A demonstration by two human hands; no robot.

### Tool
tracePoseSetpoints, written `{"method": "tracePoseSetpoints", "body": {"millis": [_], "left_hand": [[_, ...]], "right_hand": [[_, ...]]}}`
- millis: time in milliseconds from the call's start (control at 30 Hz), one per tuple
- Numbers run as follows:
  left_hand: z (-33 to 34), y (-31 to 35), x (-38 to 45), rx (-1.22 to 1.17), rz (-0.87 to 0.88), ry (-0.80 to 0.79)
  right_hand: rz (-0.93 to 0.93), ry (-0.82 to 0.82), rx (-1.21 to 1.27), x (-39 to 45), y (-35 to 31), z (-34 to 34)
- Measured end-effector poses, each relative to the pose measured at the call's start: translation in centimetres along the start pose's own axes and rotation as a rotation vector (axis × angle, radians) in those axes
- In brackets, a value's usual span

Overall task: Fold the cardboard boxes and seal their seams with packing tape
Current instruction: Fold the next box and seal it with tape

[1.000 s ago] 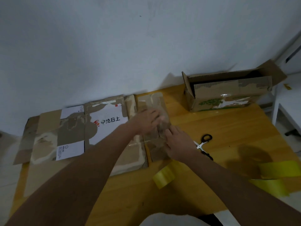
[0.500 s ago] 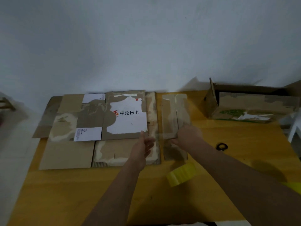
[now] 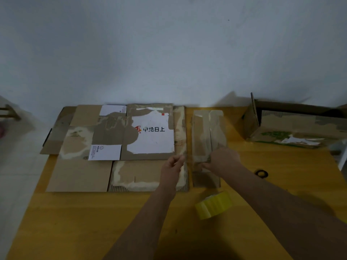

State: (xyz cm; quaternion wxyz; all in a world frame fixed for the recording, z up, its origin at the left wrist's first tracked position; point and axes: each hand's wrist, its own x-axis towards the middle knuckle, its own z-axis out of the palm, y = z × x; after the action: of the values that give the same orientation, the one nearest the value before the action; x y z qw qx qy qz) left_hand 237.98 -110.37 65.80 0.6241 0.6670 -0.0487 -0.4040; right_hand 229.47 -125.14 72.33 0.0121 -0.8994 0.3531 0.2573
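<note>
A large flattened cardboard box (image 3: 131, 143) with a white printed panel lies at the back left of the wooden table (image 3: 93, 222). Right of it lies a narrow flattened cardboard piece (image 3: 204, 132). My left hand (image 3: 173, 164) is at the large box's right edge, fingers curled, pinching what looks like a clear tape strip (image 3: 195, 158). The strip spans the gap to my right hand (image 3: 222, 159). That hand lies curled on the narrow piece's lower half and holds the strip's other end. A yellow tape roll (image 3: 214, 204) sits near my right forearm.
An open cardboard box (image 3: 293, 126) lies on its side at the back right against the wall. Black scissor handles (image 3: 261, 173) show right of my right arm. The table's left edge runs beside the large flattened box.
The view has swung left and back. My left hand came off the narrow piece and moved left to the big box's edge. My right hand stayed on the narrow piece.
</note>
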Motion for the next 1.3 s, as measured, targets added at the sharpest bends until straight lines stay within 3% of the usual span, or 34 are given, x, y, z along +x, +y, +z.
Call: {"method": "tracePoseSetpoints", "body": {"millis": [267,533,667,867,1000,1133,1300], "left_hand": [[1.3,-1.0,1.8,0.036,0.098,-0.01],[5.1,-1.8,3.6,-0.035,0.04,0.077],[5.6,-2.5,5.0,0.128,0.095,0.085],[4.6,-3.5,7.6,0.459,-0.026,0.043],[3.3,-1.6,4.8,0.431,0.074,0.08],[3.0,-0.2,0.5,0.455,0.273,0.01],[4.4,-0.7,0.0,1.092,0.475,-0.054]], "right_hand": [[-0.005,-0.002,-0.006,0.4,0.0,0.1],[-0.006,-0.002,0.007,0.6,0.2,0.2],[-0.005,-0.013,0.034,1.1,0.3,0.3],[-0.009,-0.029,-0.014,1.1,0.3,0.2],[-0.019,-0.008,-0.038,0.9,0.4,-0.1],[-0.028,0.033,0.022,0.8,0.7,0.2],[-0.043,0.059,0.03,0.8,0.9,0.2]]}}
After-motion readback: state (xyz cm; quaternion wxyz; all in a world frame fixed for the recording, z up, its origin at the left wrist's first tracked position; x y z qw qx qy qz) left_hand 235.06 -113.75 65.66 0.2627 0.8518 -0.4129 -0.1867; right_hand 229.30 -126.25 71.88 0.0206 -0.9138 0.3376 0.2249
